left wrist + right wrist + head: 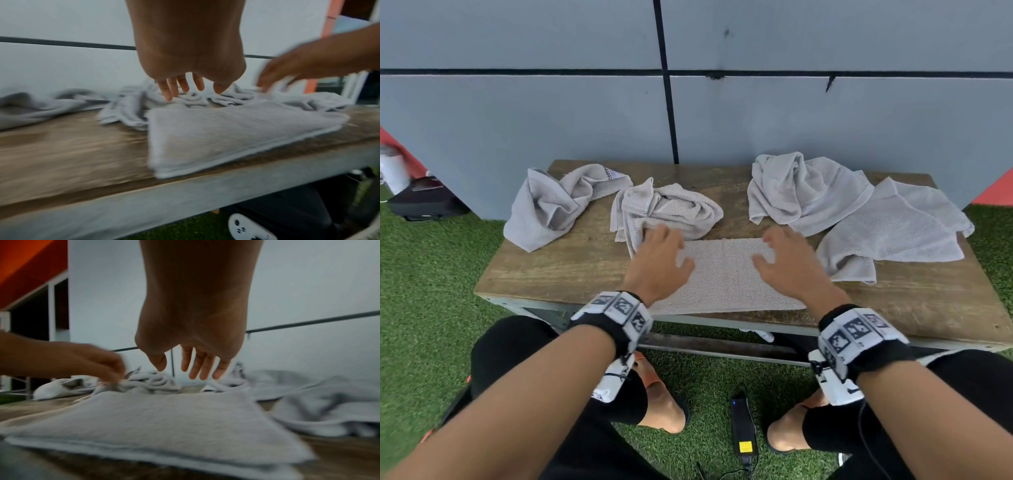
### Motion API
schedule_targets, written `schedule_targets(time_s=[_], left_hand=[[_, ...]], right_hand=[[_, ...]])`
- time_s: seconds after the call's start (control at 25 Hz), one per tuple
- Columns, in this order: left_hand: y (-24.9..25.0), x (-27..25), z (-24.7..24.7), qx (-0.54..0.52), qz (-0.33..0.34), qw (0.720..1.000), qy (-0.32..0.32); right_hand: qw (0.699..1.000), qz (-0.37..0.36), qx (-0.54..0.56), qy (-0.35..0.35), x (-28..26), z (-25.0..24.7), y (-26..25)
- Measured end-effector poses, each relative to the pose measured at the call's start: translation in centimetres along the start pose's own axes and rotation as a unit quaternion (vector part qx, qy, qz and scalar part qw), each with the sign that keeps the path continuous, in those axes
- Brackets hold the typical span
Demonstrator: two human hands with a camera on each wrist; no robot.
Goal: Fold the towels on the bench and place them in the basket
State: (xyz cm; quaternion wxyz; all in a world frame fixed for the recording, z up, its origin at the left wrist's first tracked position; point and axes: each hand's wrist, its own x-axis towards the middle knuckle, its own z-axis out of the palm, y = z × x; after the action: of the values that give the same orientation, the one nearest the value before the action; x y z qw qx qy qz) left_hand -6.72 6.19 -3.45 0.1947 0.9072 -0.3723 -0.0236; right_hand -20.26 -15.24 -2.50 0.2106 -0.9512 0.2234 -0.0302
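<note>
Head view: my left hand (pixel 659 260) and right hand (pixel 789 263) are both spread, fingers loose, gripping nothing, over the far corners of the folded towel (pixel 722 277); that towel lies flat at the near middle of the surface (pixel 571 270), its long axis running left to right, its near edge along the surface's front edge; four crumpled towels lie behind and beside it; no basket is in view. Left wrist view: my left fingers (pixel 170 91) hang just above the far edge of the folded towel (pixel 226 138), apart from it as far as blur allows; risk, in my judgement: a careless grab takes the crumpled towel (pixel 127 105) touching its far left corner, dragging the fold open. Right wrist view: my right fingers (pixel 203 368) are extended above the folded towel (pixel 164 421); the layered near edge looks loose; lifting by one layer could unfold it.
</note>
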Motion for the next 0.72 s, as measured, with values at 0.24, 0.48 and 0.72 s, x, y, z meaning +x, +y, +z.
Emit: schedule_targets(time_s=[0.24,0.48,0.72], left_hand=[[3.7,0.4,8.7,0.063,0.03,0.992,-0.105],[2.6,0.0,9.5,0.069,0.019,0.995,-0.072],[1.3,-0.4,8.5,0.069,-0.03,0.995,-0.071]], right_hand=[[0.993,-0.065,-0.037,-0.091,1.9,7.3,-2.5],[0.99,-0.063,-0.102,-0.077,1.5,7.5,1.3],[0.995,0.004,-0.092,-0.042,1.1,6.6,4.3]])
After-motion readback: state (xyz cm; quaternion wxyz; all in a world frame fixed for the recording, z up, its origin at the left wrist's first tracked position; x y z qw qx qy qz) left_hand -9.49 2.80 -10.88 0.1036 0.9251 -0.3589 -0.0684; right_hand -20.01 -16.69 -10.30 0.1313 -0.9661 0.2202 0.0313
